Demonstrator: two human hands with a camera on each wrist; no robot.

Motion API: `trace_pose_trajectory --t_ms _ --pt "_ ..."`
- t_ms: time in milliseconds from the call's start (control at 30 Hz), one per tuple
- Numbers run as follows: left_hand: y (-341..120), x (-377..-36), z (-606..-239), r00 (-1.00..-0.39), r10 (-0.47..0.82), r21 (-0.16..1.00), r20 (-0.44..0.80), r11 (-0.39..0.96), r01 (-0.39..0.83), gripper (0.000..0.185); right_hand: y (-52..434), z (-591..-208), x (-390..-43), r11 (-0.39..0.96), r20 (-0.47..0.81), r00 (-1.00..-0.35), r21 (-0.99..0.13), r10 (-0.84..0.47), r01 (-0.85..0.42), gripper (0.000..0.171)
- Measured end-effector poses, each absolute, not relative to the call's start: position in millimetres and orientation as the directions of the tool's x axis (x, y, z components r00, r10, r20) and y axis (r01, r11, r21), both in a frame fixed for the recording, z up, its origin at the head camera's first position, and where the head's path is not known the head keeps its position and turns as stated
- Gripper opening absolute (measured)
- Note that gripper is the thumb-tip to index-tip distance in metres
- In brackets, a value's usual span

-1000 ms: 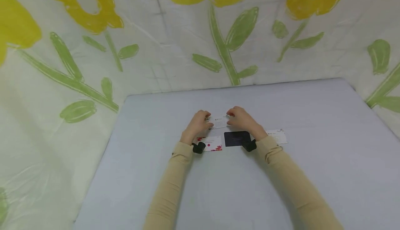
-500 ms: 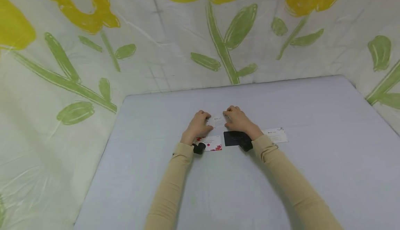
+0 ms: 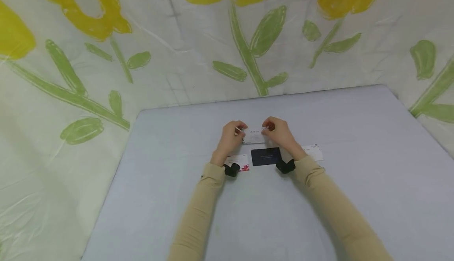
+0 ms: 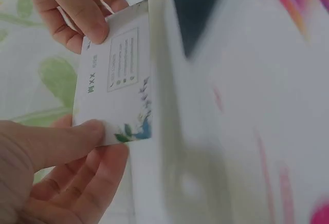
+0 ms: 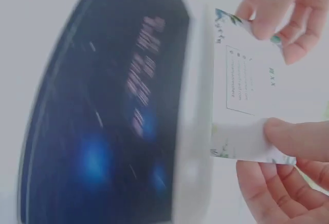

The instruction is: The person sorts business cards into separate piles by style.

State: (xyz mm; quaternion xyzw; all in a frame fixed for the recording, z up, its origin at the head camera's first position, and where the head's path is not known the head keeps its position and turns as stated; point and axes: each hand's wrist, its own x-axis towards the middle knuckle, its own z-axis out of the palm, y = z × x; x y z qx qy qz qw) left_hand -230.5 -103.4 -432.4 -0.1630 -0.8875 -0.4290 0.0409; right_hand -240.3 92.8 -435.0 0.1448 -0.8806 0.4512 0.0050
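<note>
Both hands pinch one white business card (image 3: 253, 136) with a leaf-and-flower print, lifted at the far side of a row of cards. My left hand (image 3: 228, 137) holds its left end, thumb on the printed face and fingers behind. At the other end my right hand (image 3: 281, 133) grips it the same way, as the right wrist view shows on the card (image 5: 247, 111). Below the hands lie a dark card (image 3: 266, 156) and a white card with red flowers (image 3: 241, 160), partly hidden by the left wrist. Another white card (image 3: 314, 152) is partly behind the right forearm.
A pale grey-lilac tabletop (image 3: 159, 182) carries the cards. Behind it hangs a white sheet (image 3: 198, 36) painted with yellow flowers and green stems. Each wrist wears a black camera, such as the left one (image 3: 232, 170).
The hands first drew closer together around the white card, then moved slightly apart. The card now looks raised and tilted between them, more of its face showing. The other cards stayed in place.
</note>
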Motion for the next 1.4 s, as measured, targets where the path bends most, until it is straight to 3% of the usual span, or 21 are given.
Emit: trace_pose_trajectory --t_ms 167,400,867,1400 --pt "-78.9 -226.8 -427.1 -0.931 0.242 0.802 0.272 0.477 0.359 0.02 125.4 -424.0 -232.2 0.493 0.125 -0.979 -0.849 -0.163 -0.191 0.022" --pt "-35.6 -214.1 -425.6 -0.926 0.291 0.827 0.24 0.438 0.352 0.02 171.6 -412.8 -212.7 0.554 0.05 -0.994 -0.827 -0.099 -0.097 0.026" --pt "17.9 -195.0 -443.5 -0.914 0.39 0.776 0.116 0.538 0.329 0.015 218.8 -426.9 -193.3 0.672 -0.129 -0.989 -0.74 -0.078 0.043 0.025" --pt "39.2 -187.6 -446.1 -0.921 0.389 0.603 0.037 0.726 0.331 0.014 221.2 -438.4 -186.3 0.746 -0.027 -0.997 -0.666 -0.069 -0.034 0.018"
